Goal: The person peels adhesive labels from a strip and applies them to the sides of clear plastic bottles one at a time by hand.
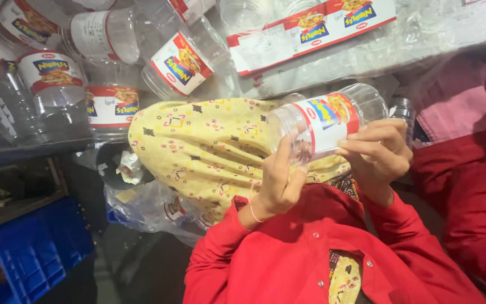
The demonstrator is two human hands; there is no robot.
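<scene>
clear plastic jar with a red, white and blue paper label (324, 121) is held up off any surface at centre frame, lying on its side, open mouth toward 9 o'clock, base toward 3 o'clock. it looks empty. left hand (279, 183) sits at the mouth end, fingers closed on the rim and neck from below. right hand (375, 152) is clamped over the labelled middle, fingertips pressing the label's lower edge.

risk, as a judgement: smooth thin plastic held at only two spots, so a loose grip could let it slip into the lap; hard finger pressure could wrinkle or skew the label.

under the jar at 9 o'clock, yellow patterned cloth (209, 146) across the lap. red long sleeves (310, 253) at 6 o'clock. heap of matching clear labelled jars (108, 84) at 10 to 11 o'clock, all seemingly empty, none capped that i can see. strip of loose printed labels (310, 28) at 12 o'clock on clear plastic sheeting (423, 39). crumpled clear plastic bag (147, 208) at 7 o'clock holds another jar or two, hard to tell. blue plastic crate (29, 253) at 8 o'clock, contents unclear. pink cloth (462, 101) at 3 o'clock.
</scene>
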